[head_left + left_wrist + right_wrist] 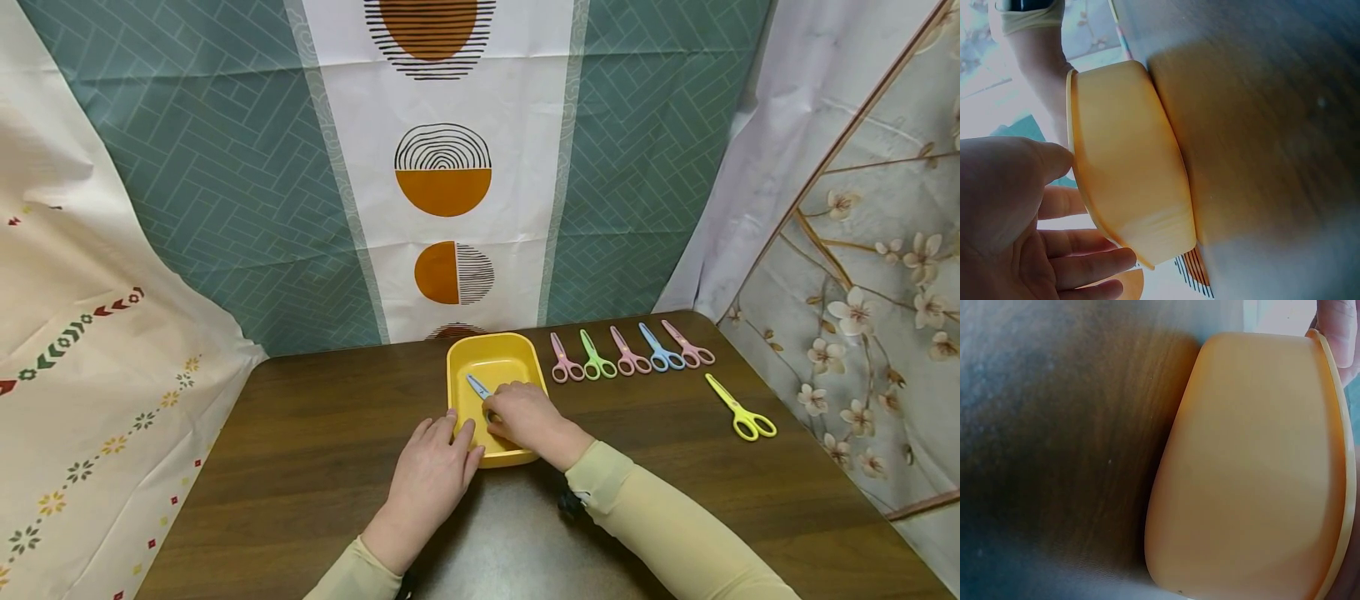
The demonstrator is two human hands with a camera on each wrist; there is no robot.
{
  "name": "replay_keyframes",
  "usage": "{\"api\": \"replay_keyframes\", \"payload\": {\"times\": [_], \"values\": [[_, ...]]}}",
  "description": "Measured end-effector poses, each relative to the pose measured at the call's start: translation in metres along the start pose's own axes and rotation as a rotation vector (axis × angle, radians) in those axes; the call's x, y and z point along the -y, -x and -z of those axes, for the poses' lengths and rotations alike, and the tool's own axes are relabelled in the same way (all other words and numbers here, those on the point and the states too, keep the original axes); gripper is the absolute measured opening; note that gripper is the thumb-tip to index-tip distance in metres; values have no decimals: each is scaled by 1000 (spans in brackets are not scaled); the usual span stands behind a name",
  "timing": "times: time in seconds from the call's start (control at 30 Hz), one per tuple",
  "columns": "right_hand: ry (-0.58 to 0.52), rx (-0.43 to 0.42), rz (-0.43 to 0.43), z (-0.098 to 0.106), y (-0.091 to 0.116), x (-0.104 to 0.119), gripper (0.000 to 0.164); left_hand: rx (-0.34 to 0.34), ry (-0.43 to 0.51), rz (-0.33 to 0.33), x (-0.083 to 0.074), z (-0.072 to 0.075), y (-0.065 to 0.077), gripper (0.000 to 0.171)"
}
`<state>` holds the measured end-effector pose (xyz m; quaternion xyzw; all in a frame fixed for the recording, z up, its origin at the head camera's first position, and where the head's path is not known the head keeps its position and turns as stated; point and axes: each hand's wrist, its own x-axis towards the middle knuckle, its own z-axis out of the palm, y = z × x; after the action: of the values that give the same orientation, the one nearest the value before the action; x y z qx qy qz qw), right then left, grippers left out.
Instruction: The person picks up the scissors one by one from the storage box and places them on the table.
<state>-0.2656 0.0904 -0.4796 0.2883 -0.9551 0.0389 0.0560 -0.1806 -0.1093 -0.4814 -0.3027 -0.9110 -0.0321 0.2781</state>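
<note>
A yellow plastic tray (471,348) stands on the table, its outer wall filling much of both wrist views. Inside it, blue scissors (477,386) point up and left, their handles partly covered by my right hand (528,414). The curled fingers of that hand grip the handles; the right wrist view hides this behind the tray wall. My left hand (431,467) rests at the tray's near left corner with fingers spread and fairly straight. In the left wrist view its thumb (1054,161) touches the rim, and its fingers reach along the edge.
Right of the tray, a row of pink, green (596,358) and blue scissors (660,350) lies along the table's back. Yellow scissors (741,410) lie nearer the right edge of the brown wooden table (315,433). Patterned cloths (225,208) hang behind and beside it.
</note>
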Motion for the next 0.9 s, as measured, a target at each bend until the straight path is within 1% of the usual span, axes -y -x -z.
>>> {"api": "replay_keyframes", "payload": {"times": [0.27,0.7,0.9], "values": [[-4,-23,10,-1,-2,-1,20,-4,6,0,0,0,0,39],[-22,-106,16,3,3,-3,26,-6,6,-2,0,0,1,38],[-38,-173,37,9,10,-5,25,-9,3,-3,0,0,1,38]]}}
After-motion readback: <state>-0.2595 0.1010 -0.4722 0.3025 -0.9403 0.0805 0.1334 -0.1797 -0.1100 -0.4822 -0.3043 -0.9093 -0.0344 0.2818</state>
